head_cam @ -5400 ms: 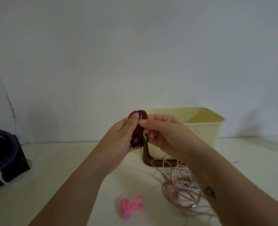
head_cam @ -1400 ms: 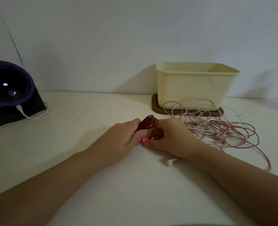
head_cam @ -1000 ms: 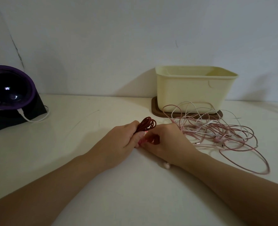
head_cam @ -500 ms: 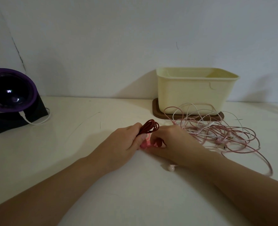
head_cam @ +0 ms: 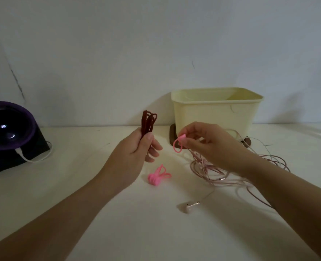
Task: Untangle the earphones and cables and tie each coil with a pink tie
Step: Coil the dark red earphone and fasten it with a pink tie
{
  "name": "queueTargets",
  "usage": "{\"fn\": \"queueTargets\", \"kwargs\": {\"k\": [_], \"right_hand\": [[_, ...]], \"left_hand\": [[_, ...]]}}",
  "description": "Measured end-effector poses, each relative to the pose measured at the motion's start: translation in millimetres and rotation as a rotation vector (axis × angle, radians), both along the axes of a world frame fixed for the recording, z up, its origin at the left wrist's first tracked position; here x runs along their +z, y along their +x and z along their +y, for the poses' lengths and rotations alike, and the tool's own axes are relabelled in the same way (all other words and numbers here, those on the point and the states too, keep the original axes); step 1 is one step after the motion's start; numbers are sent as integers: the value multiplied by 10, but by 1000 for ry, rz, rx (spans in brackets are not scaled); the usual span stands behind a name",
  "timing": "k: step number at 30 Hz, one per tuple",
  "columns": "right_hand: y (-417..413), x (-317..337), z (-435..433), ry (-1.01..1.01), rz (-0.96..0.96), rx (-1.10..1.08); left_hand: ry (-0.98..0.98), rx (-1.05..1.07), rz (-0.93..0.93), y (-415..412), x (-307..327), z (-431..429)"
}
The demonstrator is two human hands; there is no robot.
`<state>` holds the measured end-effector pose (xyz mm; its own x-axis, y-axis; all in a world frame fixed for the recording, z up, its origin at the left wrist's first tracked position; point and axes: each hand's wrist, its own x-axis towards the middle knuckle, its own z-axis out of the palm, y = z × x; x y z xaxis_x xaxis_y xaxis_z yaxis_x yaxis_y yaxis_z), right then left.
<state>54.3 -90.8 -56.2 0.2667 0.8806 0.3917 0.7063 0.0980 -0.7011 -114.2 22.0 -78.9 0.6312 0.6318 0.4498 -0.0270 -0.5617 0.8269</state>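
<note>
Centre frame, above the table [head_cam: 76, 189]: coil and tie in hand.
Left hand [head_cam: 135, 153] grips the red coil [head_cam: 148, 121] upright; spare ties [head_cam: 156, 177] lie below; right hand [head_cam: 208, 146] pinches one pink tie [head_cam: 178, 146], over the tangle [head_cam: 231, 172], by the box [head_cam: 216, 112].

Open left, cluttered right
The white table surface [head_cam: 76, 189] ran open at lower left. A purple-rimmed black round device [head_cam: 7, 127] blocked the left edge, a cream plastic tub [head_cam: 216, 115] and tangled pale pink cables [head_cam: 231, 172] the right, pink ties [head_cam: 156, 177] and a white earbud [head_cam: 189, 207] lower centre.
</note>
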Motion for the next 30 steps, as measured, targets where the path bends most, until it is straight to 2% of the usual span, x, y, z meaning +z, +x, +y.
{"fn": "queueTargets", "kwargs": {"k": [4, 9, 16, 18, 19, 22, 23, 25, 26, 28, 30], "right_hand": [[98, 174, 85, 90, -40, -71], [246, 616, 184, 305, -235, -238], [335, 783, 329, 445, -572, -345], [349, 792, 348, 498, -566, -320], [344, 796, 332, 504, -518, -287], [361, 812, 318, 436, -190, -161], [377, 818, 307, 420, -108, -156], [439, 824, 277, 425, -29, -188], [466, 832, 257, 422, -18, -202], [499, 832, 202, 365, -39, -207], [491, 815, 164, 283, -66, -167]], "left_hand": [[-40, -44, -98, 390, 348, -172], [-9, 31, -209, 772, 718, -271], [72, 196, -273, 1033, 848, -228], [-25, 175, -320, 1049, 857, -173], [-148, 122, -368, 1046, 865, -150], [-552, -96, -507, 971, 911, -29], [-611, -137, -484, 930, 918, 18], [-601, -152, -303, 850, 906, 105], [-523, -108, -169, 813, 887, 150], [-240, 63, 100, 768, 836, 199], [-39, 124, 256, 737, 824, 190]]}}
